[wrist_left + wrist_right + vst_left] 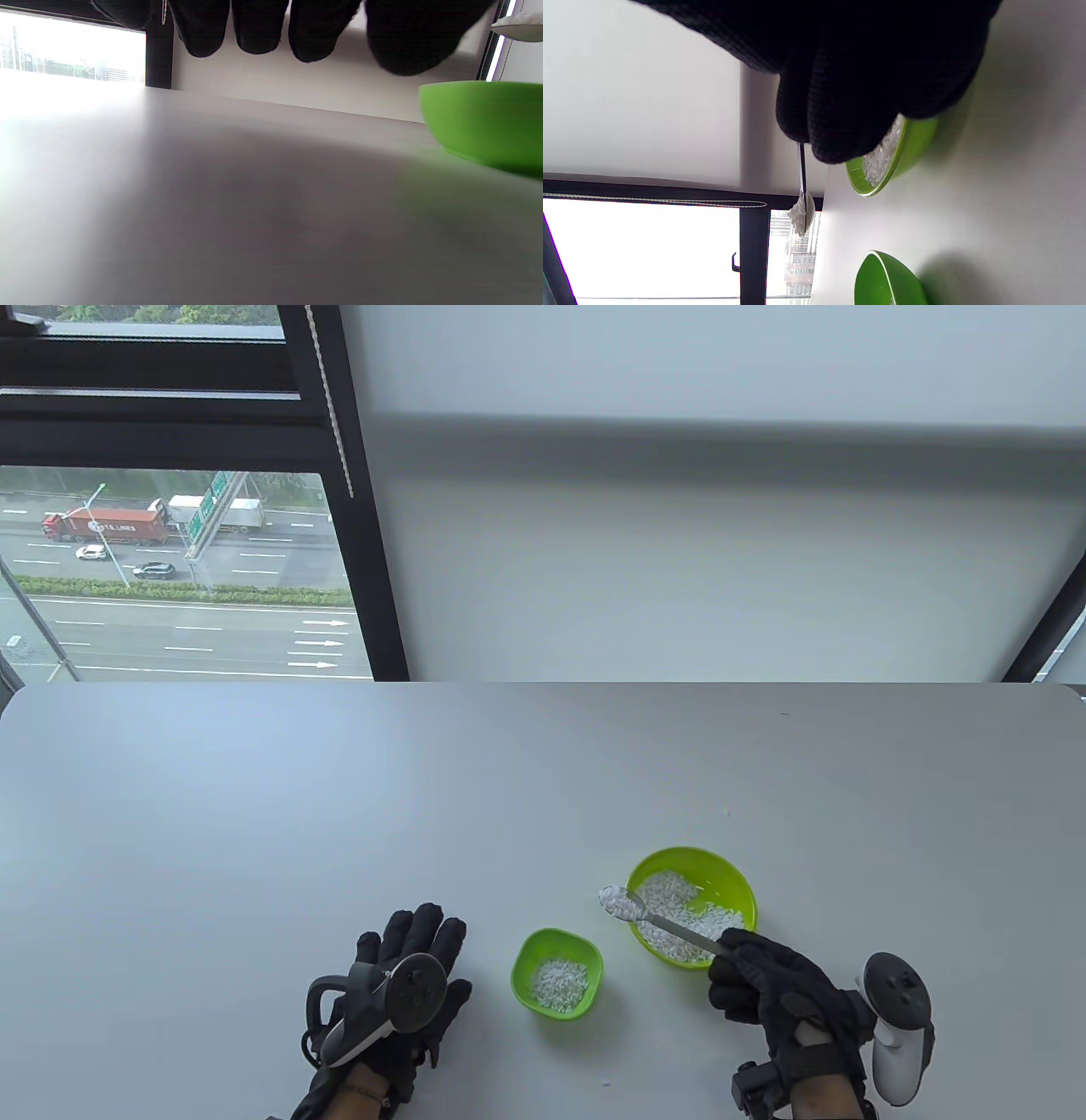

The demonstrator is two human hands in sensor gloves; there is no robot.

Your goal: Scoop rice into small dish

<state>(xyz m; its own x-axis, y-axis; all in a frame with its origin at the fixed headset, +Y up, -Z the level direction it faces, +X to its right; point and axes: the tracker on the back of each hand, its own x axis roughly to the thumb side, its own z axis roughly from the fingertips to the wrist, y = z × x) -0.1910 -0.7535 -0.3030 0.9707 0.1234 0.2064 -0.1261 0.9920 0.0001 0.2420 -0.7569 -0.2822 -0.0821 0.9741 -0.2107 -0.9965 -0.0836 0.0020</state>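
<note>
A large round green bowl (736, 882) of white rice stands at the right front of the table. A small green dish (522, 960) with some rice in it stands to its left. My right hand (776, 988) grips the handle of a metal spoon (670, 927). The spoon's bowl (619, 902) carries rice and is raised at the big bowl's left rim. In the right wrist view the loaded spoon (802, 212) shows between the big bowl (908, 148) and the small dish (882, 279). My left hand (407, 976) rests flat on the table, left of the small dish, holding nothing.
The grey table (339, 814) stretches back to a white wall. A window with a black frame (373, 560) is at the far left. In the left wrist view the small dish (483, 123) sits at the right, my fingers (254, 25) above.
</note>
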